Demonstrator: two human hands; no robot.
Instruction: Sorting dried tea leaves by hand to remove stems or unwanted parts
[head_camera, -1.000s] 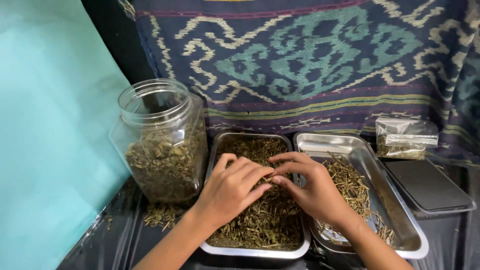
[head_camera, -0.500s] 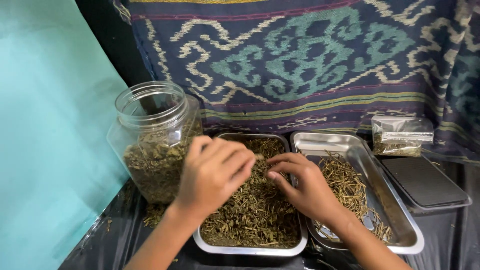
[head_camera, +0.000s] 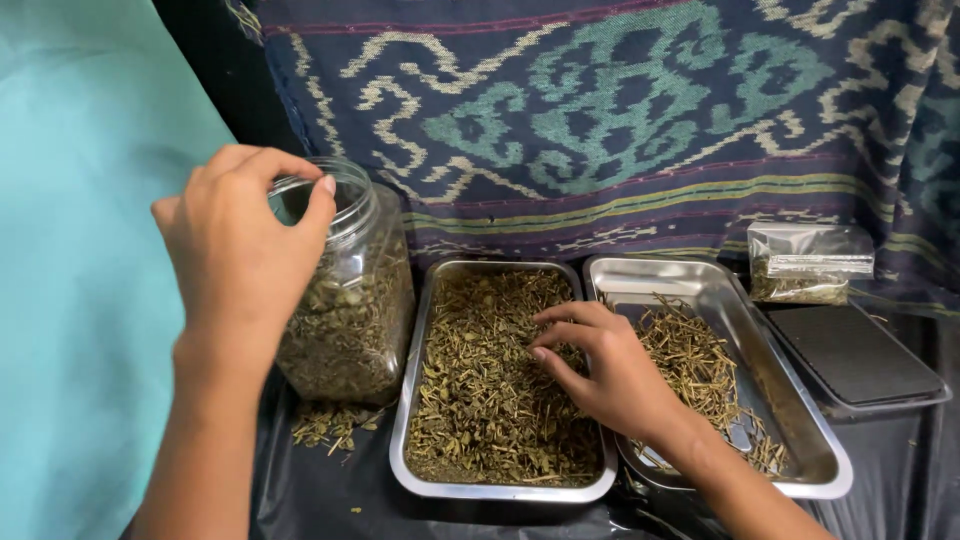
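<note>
Clear jar (head_camera: 345, 300) of dried leaves stands left of the leaf tray (head_camera: 420, 330). Left hand (head_camera: 235, 250) pinched shut over its mouth, contents unseen; release well inside the rim. Right hand (head_camera: 610, 370) half-curled, fingertips on tray leaves.

A second steel tray (head_camera: 800, 440) stands at the right and holds pale dry stems (head_camera: 700, 365). Behind it a small clear bag (head_camera: 808, 265) of dried herb leans against a woven cloth (head_camera: 620, 120), patterned in dark blue, teal and cream. A flat black slab (head_camera: 855, 352) lies on a tray just right of the steel tray. Turquoise sheet (head_camera: 70, 300) at left. Loose leaf scraps (head_camera: 325, 425) lie on black plastic sheeting (head_camera: 310, 495).
</note>
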